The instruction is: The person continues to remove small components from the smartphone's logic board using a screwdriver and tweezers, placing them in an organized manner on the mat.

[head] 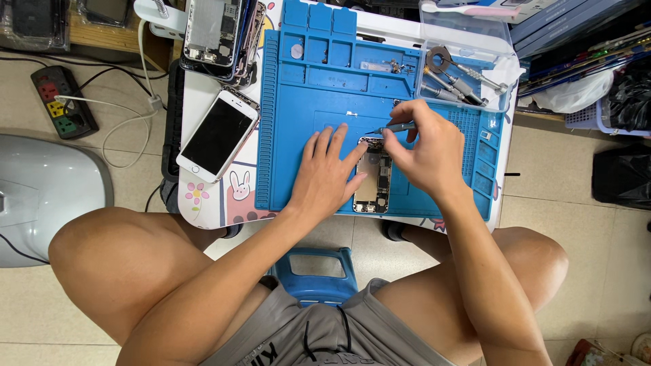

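On the blue repair mat (319, 102) covering our small worktop, we are pinning the opened phone (373, 177) flat with our left hand (327, 173), fingers spread, while our right hand (426, 146) is pinching a thin screwdriver (393, 127) at its top edge, where a slipping tip could, we judge, gouge the exposed board.

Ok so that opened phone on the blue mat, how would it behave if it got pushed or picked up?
The opened phone lies flat on the blue repair mat, so it probably slides rather than tips; the left hand steadies it. Its exposed internals look fragile. It seems thin and stiff, likely light. The right hand holds a slim tool at its top edge.
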